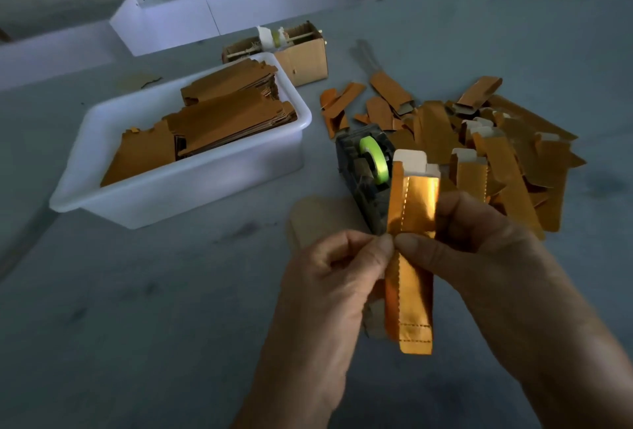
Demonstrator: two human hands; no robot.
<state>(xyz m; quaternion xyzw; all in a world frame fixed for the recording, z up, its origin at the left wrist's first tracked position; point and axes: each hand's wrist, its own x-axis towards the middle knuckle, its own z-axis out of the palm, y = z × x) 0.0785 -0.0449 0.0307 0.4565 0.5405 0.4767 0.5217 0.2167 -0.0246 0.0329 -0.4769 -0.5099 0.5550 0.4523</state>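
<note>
A long, narrow carton of shiny orange-gold card (pixel 412 212) is held upright over the grey table, its white top flap pointing away from me. My left hand (pixel 329 278) pinches its left edge between thumb and forefinger. My right hand (pixel 479 243) grips its middle from the right, thumb across the front and fingers behind. The carton's lower end hangs free below both hands.
A dark tape dispenser (pixel 363 175) with a green roll stands just behind the carton. A white plastic tub (pixel 191 188) of flat orange card blanks sits to the left. A heap of folded orange cartons (pixel 479 140) lies to the right. A small cardboard box (pixel 305 58) stands further back.
</note>
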